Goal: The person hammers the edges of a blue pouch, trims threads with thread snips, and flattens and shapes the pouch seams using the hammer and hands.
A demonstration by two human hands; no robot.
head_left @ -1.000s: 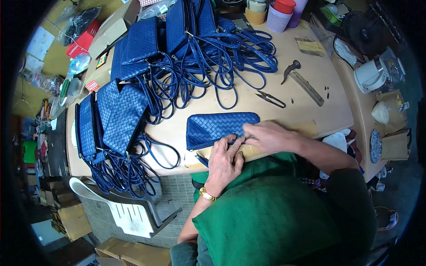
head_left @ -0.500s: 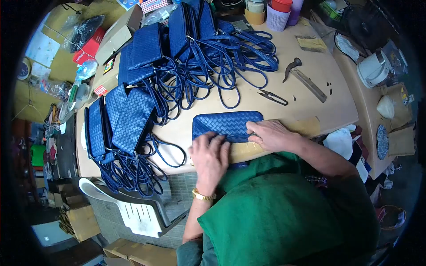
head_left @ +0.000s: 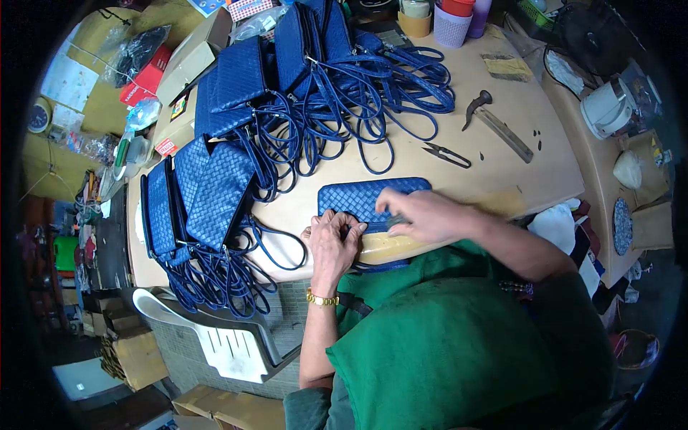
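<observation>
A blue woven pouch [head_left: 358,196] lies flat near the table's front edge. My left hand [head_left: 332,240], with a gold watch at the wrist, pinches the pouch's lower left edge. Over its right part is my right hand [head_left: 416,215], fingers curled round a small dark thing that I cannot make out. Part of a blue strap [head_left: 383,266] shows below the table edge, against the green apron [head_left: 459,322]. Behind the pouch lie small thread snips [head_left: 448,155] and a hammer [head_left: 498,129] with a wooden handle.
Blue woven pouches [head_left: 215,186] with looped straps [head_left: 308,122] are piled at the left and back of the table [head_left: 401,161]. Cups [head_left: 451,29] stand at the back. A white plastic chair [head_left: 229,351] is at the lower left, and a white appliance [head_left: 605,107] at the right.
My left hand has come down onto the pouch's lower left edge, its fingers now pinched. My right hand has lifted and shifted left over the pouch. The view has shifted slightly.
</observation>
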